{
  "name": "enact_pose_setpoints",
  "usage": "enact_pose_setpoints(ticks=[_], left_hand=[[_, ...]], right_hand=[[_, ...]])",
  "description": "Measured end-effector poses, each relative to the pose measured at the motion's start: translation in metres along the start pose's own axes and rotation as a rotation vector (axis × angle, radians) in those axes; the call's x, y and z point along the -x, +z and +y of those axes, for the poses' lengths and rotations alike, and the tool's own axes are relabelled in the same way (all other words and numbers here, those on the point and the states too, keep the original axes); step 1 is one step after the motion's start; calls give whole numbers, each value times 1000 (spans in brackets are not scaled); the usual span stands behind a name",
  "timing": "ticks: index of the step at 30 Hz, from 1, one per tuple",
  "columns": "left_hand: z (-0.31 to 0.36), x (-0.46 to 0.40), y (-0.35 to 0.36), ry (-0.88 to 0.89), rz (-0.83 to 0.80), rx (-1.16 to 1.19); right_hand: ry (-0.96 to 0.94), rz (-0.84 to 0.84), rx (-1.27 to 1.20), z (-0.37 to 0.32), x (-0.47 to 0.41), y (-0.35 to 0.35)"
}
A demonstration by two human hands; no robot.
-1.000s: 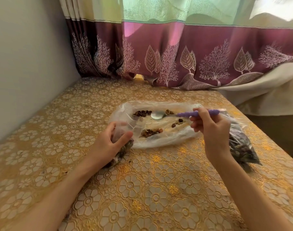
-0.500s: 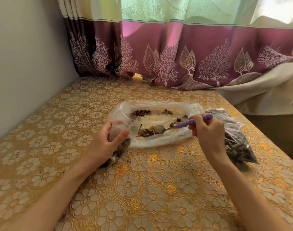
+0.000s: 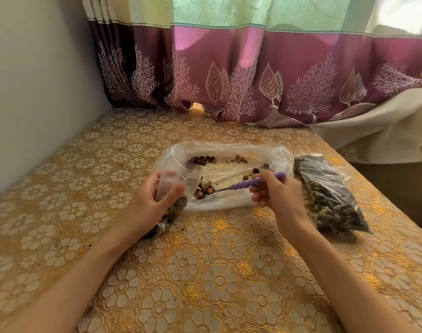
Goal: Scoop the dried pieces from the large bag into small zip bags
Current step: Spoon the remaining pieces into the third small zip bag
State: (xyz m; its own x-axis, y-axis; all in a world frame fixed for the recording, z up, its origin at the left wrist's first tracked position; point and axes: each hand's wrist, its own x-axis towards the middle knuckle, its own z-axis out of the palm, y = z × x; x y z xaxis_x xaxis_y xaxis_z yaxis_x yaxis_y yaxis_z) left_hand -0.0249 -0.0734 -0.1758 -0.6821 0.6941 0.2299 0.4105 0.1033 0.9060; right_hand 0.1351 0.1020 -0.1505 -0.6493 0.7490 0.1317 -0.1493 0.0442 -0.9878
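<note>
The purple beaded-handled metal spoon was pinched by the right hand, its bowl loaded inside the large clear plastic bag mid-table; the small clear zip bag was gripped open-mouthed by the left hand, evidently for receiving the dried brown pieces.

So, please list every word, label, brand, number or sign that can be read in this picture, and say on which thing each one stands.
None can be read.
Large bag: clear plastic, no print visible.
Small zip bag in the left hand: no print visible.
Filled bag on the right: no label visible.
Spoon in the right hand: plain purple handle.
Curtain and tablecloth: only leaf, tree and flower patterns.
</note>
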Motion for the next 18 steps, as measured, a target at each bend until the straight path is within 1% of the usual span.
enact_pose_setpoints(ticks=[6, 9, 14, 18], left_hand=[[-1, -1, 0, 7, -7, 2], [-2, -1, -1, 9, -5, -5], [-2, -2, 0, 14, -17, -11], [0, -1, 1, 18, -19, -8]], right_hand=[[136, 52, -128, 2, -6, -5], [143, 79, -143, 0, -8, -6], [18, 136, -187, -9, -7, -6], [-153, 127, -214, -17, -5, -2]])
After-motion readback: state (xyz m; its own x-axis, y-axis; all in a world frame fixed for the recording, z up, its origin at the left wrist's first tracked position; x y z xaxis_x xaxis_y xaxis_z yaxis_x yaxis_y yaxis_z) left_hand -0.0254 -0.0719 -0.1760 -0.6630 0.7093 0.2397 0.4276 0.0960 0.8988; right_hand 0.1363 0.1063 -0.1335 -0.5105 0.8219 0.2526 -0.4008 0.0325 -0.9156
